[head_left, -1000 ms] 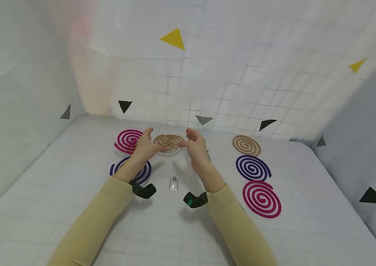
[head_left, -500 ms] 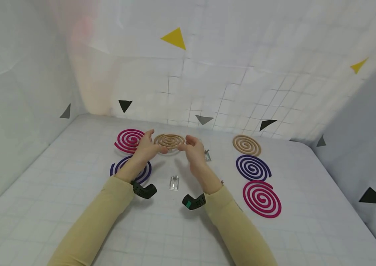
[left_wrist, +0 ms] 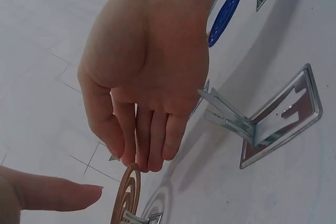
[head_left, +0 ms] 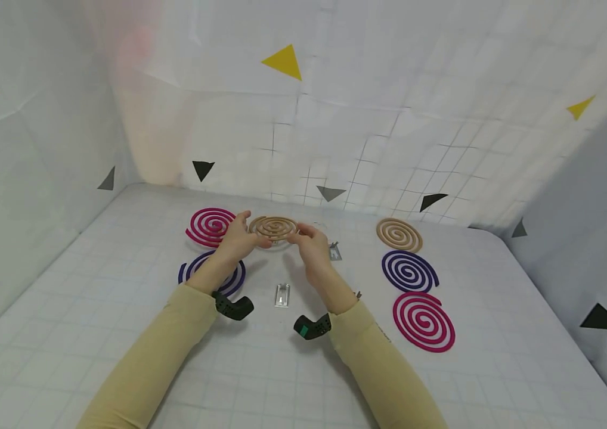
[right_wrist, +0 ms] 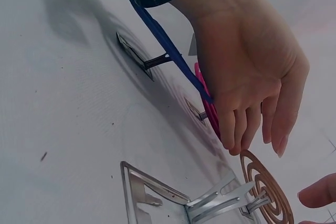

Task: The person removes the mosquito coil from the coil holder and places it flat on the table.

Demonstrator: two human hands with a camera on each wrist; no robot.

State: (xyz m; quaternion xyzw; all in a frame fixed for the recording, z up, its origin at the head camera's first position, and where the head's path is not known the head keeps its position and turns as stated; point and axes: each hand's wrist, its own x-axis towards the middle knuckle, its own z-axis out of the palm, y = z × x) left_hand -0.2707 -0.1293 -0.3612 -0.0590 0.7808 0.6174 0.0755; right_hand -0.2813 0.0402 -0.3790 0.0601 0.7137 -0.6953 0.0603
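A tan mosquito coil (head_left: 274,227) is raised on a metal stand (right_wrist: 257,203) at the far middle of the table. At its left side my left hand (head_left: 236,239) has its thumb and fingers apart; the fingertips are close to the rim, and I cannot tell if they touch. My right hand (head_left: 313,251) brings thumb and fingertips together at the right rim, seemingly pinching it. A second metal stand (head_left: 282,295) stands bare in front of the hands, and another stand (head_left: 334,251) is just right of my right hand.
Left of the hands are a pink coil (head_left: 211,226) and a blue coil (head_left: 236,280), partly hidden by my left arm. A tan coil (head_left: 399,235), a blue coil (head_left: 408,270) and a pink coil (head_left: 424,322) line the right side. A white wall (head_left: 228,131) rises behind.
The right hand's fingers have come down from a spread pose and drawn closer together at the tan coil's right rim. My left hand and the coil look nearly still.
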